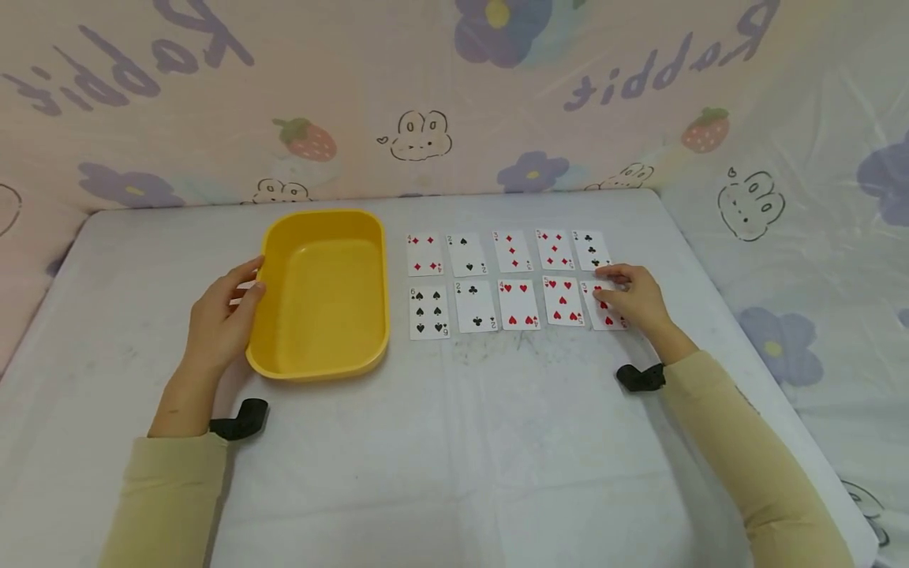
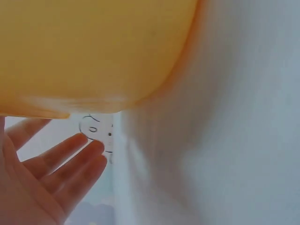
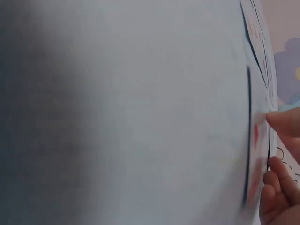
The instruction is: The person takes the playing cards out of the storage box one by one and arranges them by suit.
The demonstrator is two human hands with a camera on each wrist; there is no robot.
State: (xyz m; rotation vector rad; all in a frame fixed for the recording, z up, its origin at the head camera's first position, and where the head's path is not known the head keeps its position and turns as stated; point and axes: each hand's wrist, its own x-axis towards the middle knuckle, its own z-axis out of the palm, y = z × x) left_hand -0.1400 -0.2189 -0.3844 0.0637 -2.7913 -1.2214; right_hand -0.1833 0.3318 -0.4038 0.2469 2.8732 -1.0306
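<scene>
Right hand: the right hand (image 1: 634,298) lay on the red heart card (image 1: 604,309) at the right end of the near row, fingers curled onto its face and edges; whether the card had left the bench could not be told.
Left hand: the left hand (image 1: 222,317) rested, fingers straight and relaxed, against the left wall of the yellow tub (image 1: 323,293), gripping nothing.
Card: thin, light, stiff enough to bend without creasing and probably slick on the cloth; it lay flat, so a fingertip under a lifted corner or long edge looked the best hold.
Cards: ten playing cards (image 1: 507,280) sat face up in two rows of five, right of the tub, glossy white with red and black pips.
Tub: smooth moulded plastic, rounded corners, shallow, apparently light.
Bench: the bench (image 1: 454,442) wore a wrinkled white cloth; a pastel printed sheet hung behind.
</scene>
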